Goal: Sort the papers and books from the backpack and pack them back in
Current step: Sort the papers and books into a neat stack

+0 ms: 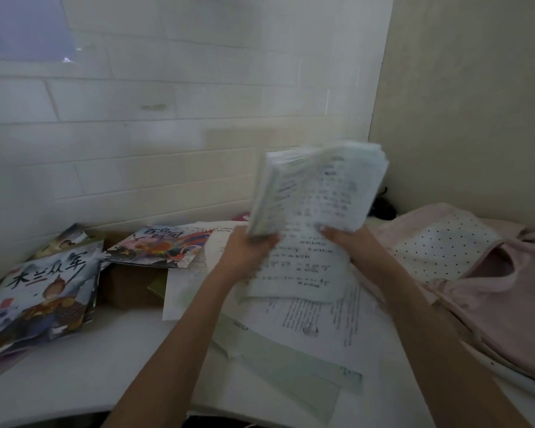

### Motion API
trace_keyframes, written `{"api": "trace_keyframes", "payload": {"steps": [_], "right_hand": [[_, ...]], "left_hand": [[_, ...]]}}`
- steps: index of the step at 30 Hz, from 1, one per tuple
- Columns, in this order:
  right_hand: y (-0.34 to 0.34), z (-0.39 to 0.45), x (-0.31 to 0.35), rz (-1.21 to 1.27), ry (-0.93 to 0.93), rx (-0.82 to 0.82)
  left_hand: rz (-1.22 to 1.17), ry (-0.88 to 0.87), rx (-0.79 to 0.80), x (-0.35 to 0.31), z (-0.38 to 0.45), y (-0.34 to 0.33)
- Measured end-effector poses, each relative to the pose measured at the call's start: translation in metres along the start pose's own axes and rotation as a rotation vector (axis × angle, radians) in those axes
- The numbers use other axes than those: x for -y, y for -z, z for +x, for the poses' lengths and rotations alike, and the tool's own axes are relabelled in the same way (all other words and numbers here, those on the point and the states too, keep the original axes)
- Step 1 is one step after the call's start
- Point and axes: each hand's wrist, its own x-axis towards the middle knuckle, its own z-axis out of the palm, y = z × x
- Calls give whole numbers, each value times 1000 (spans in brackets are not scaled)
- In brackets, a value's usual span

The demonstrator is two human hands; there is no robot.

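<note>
Both the left hand (pixel 250 251) and right hand (pixel 342 239) are gripping 1 stack of papers (pixel 314 199) by its bottom edge, standing upright, long axis vertical, with bare wall (pixel 167 118) above.

A white wall (pixel 167 112) with a brick-like pattern of raised lines runs behind a white table (pixel 74 359). At the right, a plain cream wall (pixel 470 103) meets it in a corner. A bluish window pane (pixel 22 26) shows at the upper left. The light is dim and even, and the view is slightly blurred.
</note>
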Motion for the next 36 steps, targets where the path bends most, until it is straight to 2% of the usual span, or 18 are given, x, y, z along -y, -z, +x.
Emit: {"api": "trace_keyframes", "payload": {"steps": [2, 3, 4, 7, 8, 9, 10, 13, 18, 21, 24, 26, 28, 29, 32, 36], "right_hand": [[-4, 4, 10, 10, -18, -58], [-3, 5, 17, -58, -71, -20], [-1, 4, 21, -206, -145, 78], [-3, -16, 9, -972, -429, 609], [-7, -26, -6, -1197, -490, 708], [-12, -35, -21, -1323, -508, 737], [-18, -43, -31, -1352, -491, 709], [-27, -51, -37, -1263, -371, 485], [-37, -44, -28, -1327, -39, -3], [-26, -33, -21, -1369, 43, -100], [-6, -21, -12, -1191, 16, -326], [6, -14, -4, -916, 17, -516], [14, -9, 12, -594, 2, -592], [14, -9, 21, -447, -17, -550], [-6, -4, 40, 13, -80, -253], [-56, 0, 37, 506, -202, -2]], "left_hand": [[53, 4, -180, -8, 9, 2], [12, 29, -250, -11, 13, 8], [-49, 66, -312, -11, 16, 17], [-123, 172, -445, 3, 14, 44], [-115, 197, -475, 9, 10, 50], [-95, 224, -495, 16, 7, 53], [-70, 245, -506, 21, 4, 55], [-23, 257, -509, 30, -3, 54], [33, 186, -558, 29, -10, 56], [-16, 86, -628, 27, -14, 68], [3, 10, -670, 25, -14, 84], [41, -14, -672, 23, -14, 93], [91, -15, -640, 21, -14, 98], [139, -9, -607, 21, -14, 97], [210, 24, -468, 21, -13, 82], [68, 144, -285, 21, -17, 49]]}}
